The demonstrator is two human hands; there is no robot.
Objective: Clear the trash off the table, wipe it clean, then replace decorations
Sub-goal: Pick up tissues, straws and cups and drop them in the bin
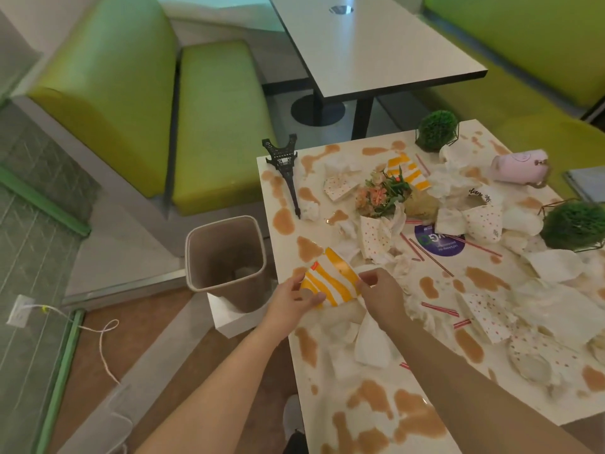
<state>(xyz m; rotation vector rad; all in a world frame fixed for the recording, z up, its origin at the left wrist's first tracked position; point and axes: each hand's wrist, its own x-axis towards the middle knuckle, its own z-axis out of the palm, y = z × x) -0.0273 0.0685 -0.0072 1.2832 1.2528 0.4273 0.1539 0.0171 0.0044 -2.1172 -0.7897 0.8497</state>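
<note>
The yellow-striped paper cup (330, 283) lies crushed at the near left edge of the surface (376, 421), just beside the waste bin (226, 260) that stands below that edge. The left hand (294, 298) grips the cup's lower left side, fingers curled round it. The right hand (379, 290) pinches the cup's right rim between thumb and fingertips.

Handling properties, as judged:
- Weight: light. One hand is likely enough to carry it.
- Stiffness: low. The wall is already flattened and will fold further under pressure.
- Surface: probably damp or sticky, given the brown spill patches (415, 417) across the surface. Expect drips.
- Fragility: none that matters; it is trash.

Recommended hold: pinch at the rim or across the flattened wall, opening kept upward until it is over the bin.

Crumpled napkins (373, 345) lie touching the cup on its near side; these are soft and may come along with it. The Eiffel Tower model (284, 172) lies tipped at the far left corner, well apart.
</note>
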